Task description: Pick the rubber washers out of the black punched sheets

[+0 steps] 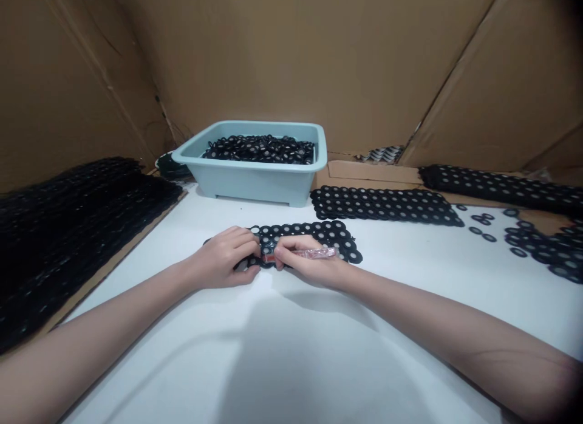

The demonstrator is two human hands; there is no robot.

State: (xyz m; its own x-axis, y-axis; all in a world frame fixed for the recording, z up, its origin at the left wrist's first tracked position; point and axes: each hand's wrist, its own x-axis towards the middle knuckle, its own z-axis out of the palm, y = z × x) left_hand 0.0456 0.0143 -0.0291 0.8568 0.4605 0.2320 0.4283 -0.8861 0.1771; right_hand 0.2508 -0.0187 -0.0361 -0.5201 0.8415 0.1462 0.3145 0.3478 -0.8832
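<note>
A black sheet of joined rings with pale centres [319, 234] lies on the white table [291, 351] in front of me. My left hand [228, 257] rests on its left end, fingers curled down and pressing on the sheet. My right hand [305, 263] is closed on a slim pink tool [319, 253], whose tip meets the sheet beside my left fingers. Both forearms reach in from the bottom corners.
A light blue tub [255, 169] full of loose black rings stands behind the sheet. Stacks of black ring sheets lie at the left [68, 229], behind the middle [382, 204] and at the far right [501, 187]. Loose rings [483, 226] are scattered at right. Cardboard walls surround the table.
</note>
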